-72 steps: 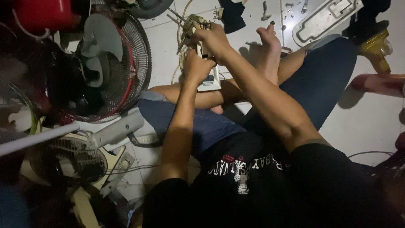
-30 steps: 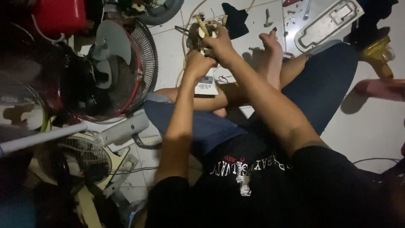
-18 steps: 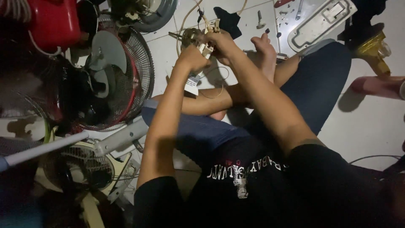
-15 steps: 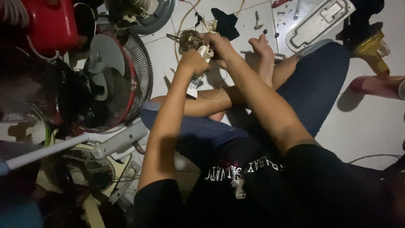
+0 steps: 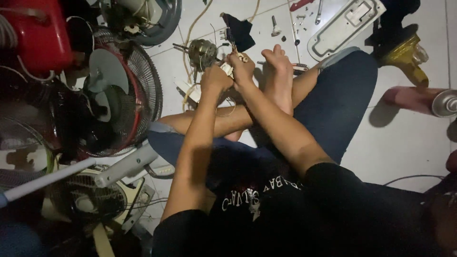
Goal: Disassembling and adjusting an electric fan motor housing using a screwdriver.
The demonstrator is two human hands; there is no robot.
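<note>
I sit cross-legged on a white tiled floor with both arms stretched out over my legs. My left hand is closed around a small white part with thin wires hanging from it. My right hand pinches the wires just beside it, close to my bare foot. A round fan motor with a metal shaft lies just beyond my left hand, joined to the wires. Whether my fingers touch the motor itself is hidden.
A fan with a red-rimmed grille and a red housing crowd the left. A white fan pole lies by my knee. A black cloth, screws, a white base plate and a brass-coloured part lie ahead.
The motor was up between my hands before. Now it sits just past my left hand, and both hands have closed on the white part and wires near my foot.
</note>
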